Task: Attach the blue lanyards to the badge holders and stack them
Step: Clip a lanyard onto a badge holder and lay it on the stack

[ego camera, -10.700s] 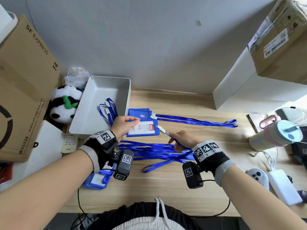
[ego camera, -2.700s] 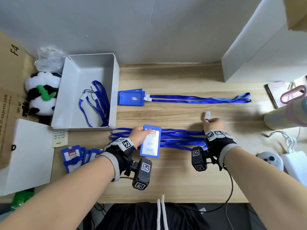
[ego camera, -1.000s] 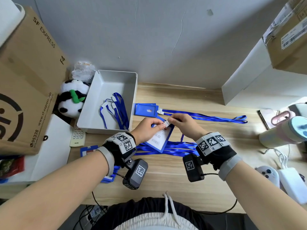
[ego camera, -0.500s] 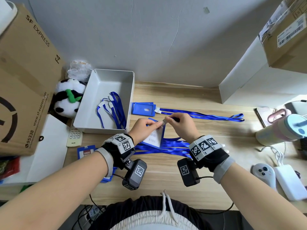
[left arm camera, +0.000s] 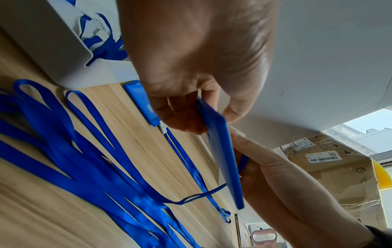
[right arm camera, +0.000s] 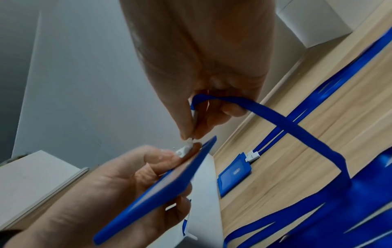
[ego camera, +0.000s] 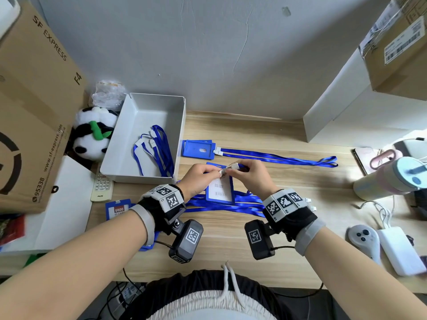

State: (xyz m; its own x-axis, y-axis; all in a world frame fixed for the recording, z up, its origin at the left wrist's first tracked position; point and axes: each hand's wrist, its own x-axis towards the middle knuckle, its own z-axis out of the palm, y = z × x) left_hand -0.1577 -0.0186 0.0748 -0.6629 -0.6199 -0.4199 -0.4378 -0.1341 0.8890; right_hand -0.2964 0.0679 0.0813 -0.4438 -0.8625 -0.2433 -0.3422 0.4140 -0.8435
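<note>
My left hand (ego camera: 201, 176) grips a blue badge holder (ego camera: 220, 190) by its top edge and holds it tilted above the table; the same badge holder (left arm camera: 222, 156) shows edge-on in the left wrist view. My right hand (ego camera: 248, 175) pinches the white clip (right arm camera: 186, 147) of a blue lanyard (right arm camera: 286, 125) right at the holder's top slot. The lanyard hangs down to a pile of loose blue lanyards (ego camera: 242, 204) on the wood. A finished badge holder (ego camera: 198, 148) lies further back with its lanyard (ego camera: 277, 157) stretched to the right.
A white tray (ego camera: 129, 139) at the left holds more lanyards (ego camera: 157, 151). Spare badge holders (ego camera: 117, 210) lie at the front left beside a remote (ego camera: 101, 187). Cardboard box (ego camera: 30, 107) and plush panda (ego camera: 92, 132) stand left; a bottle (ego camera: 390, 179), controller (ego camera: 364, 239) and white boxes stand right.
Over the last second both hands stayed together at the holder's top with the clip. Earlier the holder lay lower on the lanyard pile and my right hand was apart, further right.
</note>
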